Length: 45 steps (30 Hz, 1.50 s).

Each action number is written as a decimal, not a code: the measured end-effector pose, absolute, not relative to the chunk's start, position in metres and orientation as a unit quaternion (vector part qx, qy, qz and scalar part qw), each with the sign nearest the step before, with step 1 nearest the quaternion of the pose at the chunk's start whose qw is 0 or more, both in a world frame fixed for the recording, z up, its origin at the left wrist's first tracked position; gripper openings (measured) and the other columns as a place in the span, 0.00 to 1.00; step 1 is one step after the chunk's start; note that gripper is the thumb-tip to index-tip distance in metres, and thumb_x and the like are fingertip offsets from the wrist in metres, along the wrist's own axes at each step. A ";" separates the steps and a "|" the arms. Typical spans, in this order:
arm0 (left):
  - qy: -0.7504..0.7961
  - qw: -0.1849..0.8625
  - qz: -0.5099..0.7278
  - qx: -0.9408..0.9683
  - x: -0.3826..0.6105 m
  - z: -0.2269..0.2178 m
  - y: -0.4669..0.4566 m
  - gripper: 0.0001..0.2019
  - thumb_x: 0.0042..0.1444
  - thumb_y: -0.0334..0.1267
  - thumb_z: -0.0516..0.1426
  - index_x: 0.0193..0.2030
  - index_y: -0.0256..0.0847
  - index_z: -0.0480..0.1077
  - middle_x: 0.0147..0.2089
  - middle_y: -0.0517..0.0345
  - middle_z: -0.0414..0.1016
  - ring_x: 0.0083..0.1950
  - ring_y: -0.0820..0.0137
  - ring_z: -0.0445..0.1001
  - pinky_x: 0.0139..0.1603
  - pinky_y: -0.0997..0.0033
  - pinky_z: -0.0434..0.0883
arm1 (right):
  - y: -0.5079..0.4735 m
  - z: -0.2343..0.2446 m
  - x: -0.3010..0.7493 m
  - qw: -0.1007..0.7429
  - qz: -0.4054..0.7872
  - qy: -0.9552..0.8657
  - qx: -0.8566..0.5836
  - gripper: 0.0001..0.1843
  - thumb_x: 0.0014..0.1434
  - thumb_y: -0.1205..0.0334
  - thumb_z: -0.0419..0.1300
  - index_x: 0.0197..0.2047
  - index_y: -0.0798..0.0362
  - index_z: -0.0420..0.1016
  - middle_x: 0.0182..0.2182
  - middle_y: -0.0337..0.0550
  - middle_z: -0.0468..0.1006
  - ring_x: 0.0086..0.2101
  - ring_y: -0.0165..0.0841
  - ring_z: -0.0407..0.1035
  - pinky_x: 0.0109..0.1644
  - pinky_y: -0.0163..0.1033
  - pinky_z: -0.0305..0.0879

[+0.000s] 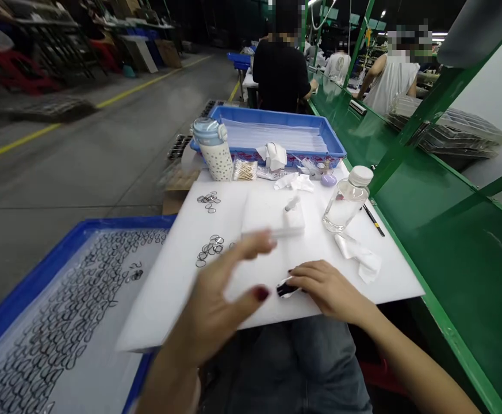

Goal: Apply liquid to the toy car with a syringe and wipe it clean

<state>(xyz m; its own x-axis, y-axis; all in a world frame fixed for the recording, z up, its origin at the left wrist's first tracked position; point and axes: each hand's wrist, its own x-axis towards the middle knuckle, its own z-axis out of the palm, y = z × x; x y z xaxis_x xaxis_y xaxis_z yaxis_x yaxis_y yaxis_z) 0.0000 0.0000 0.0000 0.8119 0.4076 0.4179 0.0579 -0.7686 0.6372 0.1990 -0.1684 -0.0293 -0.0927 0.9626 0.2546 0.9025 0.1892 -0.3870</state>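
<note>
My left hand is raised over the near part of the white work board, smeared by motion. Its thumb and forefinger are apart with nothing between them. Low on the board, my right hand has its fingers closed over a small black object with a white edge; its kind cannot be made out. Beyond the hands lies a white foam block with a small whitish piece on top. Thin dark-rimmed rings lie in a loose cluster to the left, and another ring cluster sits farther back.
A clear bottle with a white cap, a crumpled tissue and a black pen-like tool are at right. Behind stand a dotted tumbler, cotton swabs and a blue tray. A ring-filled blue tray is at left.
</note>
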 end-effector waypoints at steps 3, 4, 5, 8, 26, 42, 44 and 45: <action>0.111 0.221 0.264 0.932 0.006 -0.034 -0.013 0.22 0.64 0.42 0.56 0.64 0.47 0.66 0.57 0.50 0.77 0.55 0.56 0.76 0.53 0.53 0.76 | -0.143 -0.029 0.198 0.254 0.087 -0.735 -0.623 0.17 0.65 0.70 0.54 0.55 0.50 0.72 0.56 0.48 0.77 0.56 0.40 0.71 0.57 0.50 0.70; 0.117 0.190 0.273 0.936 0.006 -0.047 -0.020 0.20 0.65 0.38 0.55 0.64 0.45 0.66 0.56 0.49 0.77 0.57 0.55 0.75 0.55 0.51 0.74 | -0.137 -0.025 0.203 0.280 0.081 -0.708 -0.643 0.13 0.66 0.67 0.54 0.53 0.50 0.73 0.53 0.49 0.78 0.53 0.40 0.73 0.55 0.49 0.72; 0.128 0.174 0.289 0.933 0.006 -0.058 -0.028 0.20 0.65 0.35 0.55 0.63 0.44 0.66 0.55 0.49 0.78 0.56 0.55 0.75 0.55 0.51 0.73 | -0.130 -0.020 0.209 0.313 0.068 -0.672 -0.668 0.11 0.66 0.64 0.55 0.51 0.51 0.72 0.50 0.50 0.80 0.49 0.39 0.75 0.52 0.48 0.73; 0.155 0.167 0.314 0.922 0.007 -0.074 -0.047 0.19 0.65 0.34 0.56 0.62 0.42 0.67 0.46 0.49 0.79 0.46 0.58 0.76 0.50 0.53 0.74 | -0.105 -0.004 0.231 0.397 0.036 -0.568 -0.720 0.17 0.64 0.60 0.57 0.56 0.51 0.65 0.49 0.52 0.78 0.45 0.40 0.75 0.46 0.47 0.74; 0.096 0.284 0.197 0.934 0.040 -0.056 -0.033 0.28 0.52 0.38 0.67 0.60 0.44 0.66 0.61 0.49 0.74 0.57 0.55 0.74 0.54 0.51 0.72 | -0.192 -0.001 0.166 0.701 0.217 -0.439 -0.518 0.17 0.60 0.44 0.59 0.29 0.47 0.64 0.20 0.34 0.62 0.21 0.32 0.60 0.28 0.41 0.60; 0.087 0.241 0.181 0.949 0.036 -0.054 -0.033 0.27 0.57 0.41 0.64 0.62 0.42 0.64 0.63 0.48 0.72 0.59 0.56 0.72 0.56 0.53 0.70 | -0.196 -0.089 0.085 0.514 -0.126 -0.577 -0.622 0.17 0.51 0.70 0.55 0.19 0.51 0.50 0.16 0.33 0.52 0.21 0.28 0.48 0.28 0.40 0.50; 0.083 0.239 0.183 0.950 0.036 -0.054 -0.032 0.27 0.57 0.42 0.64 0.62 0.42 0.64 0.63 0.48 0.72 0.59 0.56 0.71 0.57 0.53 0.70 | -0.195 -0.089 0.079 0.527 -0.131 -0.584 -0.603 0.17 0.51 0.70 0.55 0.18 0.51 0.50 0.16 0.32 0.51 0.21 0.28 0.47 0.28 0.40 0.50; 0.081 0.238 0.185 0.950 0.036 -0.055 -0.032 0.27 0.58 0.42 0.64 0.62 0.41 0.64 0.63 0.48 0.72 0.59 0.56 0.71 0.57 0.53 0.70 | -0.195 -0.090 0.078 0.528 -0.135 -0.586 -0.599 0.17 0.51 0.70 0.55 0.18 0.51 0.51 0.16 0.32 0.52 0.21 0.28 0.48 0.28 0.40 0.51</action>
<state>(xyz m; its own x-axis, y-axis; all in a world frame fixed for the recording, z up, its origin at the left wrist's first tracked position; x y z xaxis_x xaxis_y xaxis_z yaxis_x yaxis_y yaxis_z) 0.0356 -0.0321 -0.0545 0.9184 0.2416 0.3133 0.0650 -0.8733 0.4829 0.0777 -0.1953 -0.0898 0.2763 0.5593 0.7815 0.8454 0.2453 -0.4745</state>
